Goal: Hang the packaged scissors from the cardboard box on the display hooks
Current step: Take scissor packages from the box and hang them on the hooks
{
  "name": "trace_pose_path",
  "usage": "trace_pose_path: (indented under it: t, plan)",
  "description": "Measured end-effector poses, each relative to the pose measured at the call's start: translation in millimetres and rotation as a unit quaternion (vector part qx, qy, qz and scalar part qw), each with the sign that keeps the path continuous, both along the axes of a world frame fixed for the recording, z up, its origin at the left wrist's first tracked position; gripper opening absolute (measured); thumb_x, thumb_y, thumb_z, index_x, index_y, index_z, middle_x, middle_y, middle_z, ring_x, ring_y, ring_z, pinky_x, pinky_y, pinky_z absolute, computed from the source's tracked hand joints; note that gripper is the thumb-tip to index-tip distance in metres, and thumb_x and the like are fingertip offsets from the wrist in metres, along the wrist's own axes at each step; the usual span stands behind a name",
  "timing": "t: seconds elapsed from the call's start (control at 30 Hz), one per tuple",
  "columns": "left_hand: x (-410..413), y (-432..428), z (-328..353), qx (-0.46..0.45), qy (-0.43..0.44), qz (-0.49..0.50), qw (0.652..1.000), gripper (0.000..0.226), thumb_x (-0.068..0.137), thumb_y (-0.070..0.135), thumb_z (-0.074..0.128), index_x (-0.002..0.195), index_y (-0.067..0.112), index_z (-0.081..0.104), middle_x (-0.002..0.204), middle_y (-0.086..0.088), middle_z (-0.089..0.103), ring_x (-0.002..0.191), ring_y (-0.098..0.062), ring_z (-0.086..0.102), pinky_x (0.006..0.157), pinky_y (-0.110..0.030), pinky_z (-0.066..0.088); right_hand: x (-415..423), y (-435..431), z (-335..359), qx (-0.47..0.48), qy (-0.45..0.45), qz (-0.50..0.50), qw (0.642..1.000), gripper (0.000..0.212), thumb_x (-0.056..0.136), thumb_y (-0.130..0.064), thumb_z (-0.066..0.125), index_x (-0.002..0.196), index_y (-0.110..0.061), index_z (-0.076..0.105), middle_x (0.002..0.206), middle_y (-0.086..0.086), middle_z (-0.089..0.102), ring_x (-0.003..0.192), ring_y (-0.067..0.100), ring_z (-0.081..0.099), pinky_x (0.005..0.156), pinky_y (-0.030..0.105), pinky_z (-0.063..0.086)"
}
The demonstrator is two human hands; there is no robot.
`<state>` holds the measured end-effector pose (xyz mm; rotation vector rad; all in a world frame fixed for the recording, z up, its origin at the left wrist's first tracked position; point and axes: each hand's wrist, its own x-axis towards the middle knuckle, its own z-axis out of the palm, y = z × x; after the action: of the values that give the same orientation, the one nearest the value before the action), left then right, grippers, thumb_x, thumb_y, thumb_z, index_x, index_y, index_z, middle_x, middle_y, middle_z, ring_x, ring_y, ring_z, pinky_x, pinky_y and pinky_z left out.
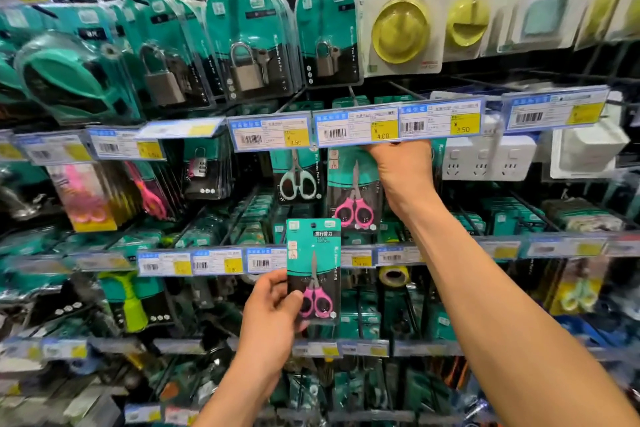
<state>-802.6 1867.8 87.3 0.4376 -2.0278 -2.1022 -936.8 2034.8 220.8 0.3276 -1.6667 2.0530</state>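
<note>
One pink scissors pack (pixel 355 198) hangs already. The left hand (pixel 273 308) pinches a second pack (pixel 313 270), unhung; the right hand (pixel 401 163) touches the price tag (pixel 356 128), grip hidden.

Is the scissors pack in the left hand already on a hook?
No, the left hand holds the pink scissors pack in the air below the hanging packs.

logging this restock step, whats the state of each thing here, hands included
left hand, grips the loose scissors pack by its lower left edge
loose scissors pack, upright, not yet hung
right hand, raised to the price tags, fingertips hidden behind them
price tags, in a row above the scissors, right hand at their lower edge
hung pink scissors pack, hanging under those tags
padlock packs, hanging in the row above
</note>
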Motion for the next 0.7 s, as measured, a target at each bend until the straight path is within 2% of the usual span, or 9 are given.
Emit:
trace_pose_path:
  t: [0.17, 0.27, 0.37, 0.4, 0.47, 0.53, 0.6, 0.63, 0.7]
  plan:
    - [0, 1, 0, 0.003, 0.006, -0.013, 1.000, 0.026, 0.100, -0.001, 0.052, 0.118, 0.017, 0.055, 0.117, -0.009, 0.070, 0.098, -0.027, 0.073, 0.074, -0.038, 0.059, -5, 1, 5, 0.028, 0.023, 0.010, 0.999, 0.005, 0.082, -0.006, 0.072, 0.084, -0.010, 0.072, 0.097, 0.008, 0.077, 0.099, 0.034, 0.070, 0.087, 0.057, 0.057]
    - [2, 3, 1, 0.004, 0.007, -0.016, 1.000, 0.025, 0.100, -0.002, 0.052, 0.116, 0.017, 0.056, 0.116, -0.009, 0.070, 0.098, -0.027, 0.073, 0.074, -0.037, 0.059, -6, 1, 3, 0.034, 0.012, 0.006, 0.999, 0.008, 0.083, -0.008, 0.069, 0.087, -0.013, 0.074, 0.100, 0.008, 0.076, 0.101, 0.033, 0.070, 0.088, 0.057, 0.056]
    - [3, 4, 5, 0.008, 0.013, -0.025, 1.000, 0.025, 0.100, -0.003, 0.051, 0.116, 0.016, 0.056, 0.114, -0.009, 0.071, 0.095, -0.025, 0.074, 0.069, -0.032, 0.060, -6, 3, -2, 0.054, -0.015, -0.003, 0.998, 0.010, 0.087, -0.008, 0.064, 0.093, -0.001, 0.068, 0.106, 0.029, 0.067, 0.106, 0.053, 0.057, 0.083, 0.071, 0.049]
    - [3, 4, 6, 0.010, 0.014, -0.027, 0.999, 0.025, 0.100, -0.003, 0.050, 0.116, 0.016, 0.056, 0.113, -0.008, 0.071, 0.094, -0.024, 0.074, 0.065, -0.029, 0.059, -6, 5, -2, 0.068, -0.020, -0.004, 0.997, 0.012, 0.088, -0.011, 0.062, 0.094, -0.001, 0.067, 0.107, 0.031, 0.066, 0.106, 0.055, 0.055, 0.082, 0.072, 0.048]
    - [4, 5, 7, 0.011, 0.015, -0.031, 0.999, 0.025, 0.100, -0.003, 0.050, 0.115, 0.017, 0.056, 0.113, -0.008, 0.071, 0.094, -0.023, 0.074, 0.063, -0.027, 0.058, 0, 7, 0, 0.100, -0.016, -0.016, 0.995, 0.014, 0.090, -0.016, 0.062, 0.096, -0.006, 0.069, 0.106, 0.026, 0.068, 0.105, 0.050, 0.059, 0.087, 0.066, 0.050]
    - [5, 4, 7, 0.009, 0.016, -0.035, 0.999, 0.025, 0.100, -0.002, 0.050, 0.115, 0.017, 0.056, 0.113, -0.008, 0.071, 0.093, -0.023, 0.075, 0.065, -0.028, 0.057, 3, 8, 3, 0.137, -0.012, -0.050, 0.989, 0.019, 0.094, -0.020, 0.063, 0.097, -0.001, 0.067, 0.105, 0.028, 0.066, 0.103, 0.045, 0.059, 0.088, 0.059, 0.052]
    - [6, 3, 6, 0.009, 0.017, -0.036, 0.999, 0.025, 0.100, -0.003, 0.051, 0.115, 0.016, 0.056, 0.113, -0.009, 0.072, 0.092, -0.022, 0.075, 0.066, -0.029, 0.057, 5, 7, 4, 0.175, -0.005, -0.094, 0.980, 0.023, 0.095, -0.020, 0.062, 0.092, 0.003, 0.063, 0.097, 0.028, 0.067, 0.086, 0.040, 0.062, 0.073, 0.046, 0.054]
    - [6, 3, 5, 0.007, 0.018, -0.035, 0.999, 0.024, 0.100, -0.003, 0.051, 0.114, 0.016, 0.056, 0.112, -0.009, 0.072, 0.092, -0.022, 0.075, 0.067, -0.030, 0.057, 4, 6, 4, 0.177, -0.008, -0.108, 0.978, 0.023, 0.097, -0.019, 0.060, 0.086, 0.001, 0.061, 0.089, 0.024, 0.067, 0.074, 0.032, 0.058, 0.065, 0.036, 0.049]
    - [8, 4, 5, 0.002, 0.022, -0.034, 0.999, 0.024, 0.099, -0.002, 0.051, 0.113, 0.016, 0.057, 0.111, -0.007, 0.072, 0.092, -0.021, 0.075, 0.068, -0.032, 0.057, 3, 5, 6, 0.219, -0.047, -0.137, 0.965, 0.024, 0.100, -0.018, 0.054, 0.079, -0.007, 0.056, 0.080, 0.015, 0.060, 0.066, 0.021, 0.049, 0.061, 0.030, 0.038]
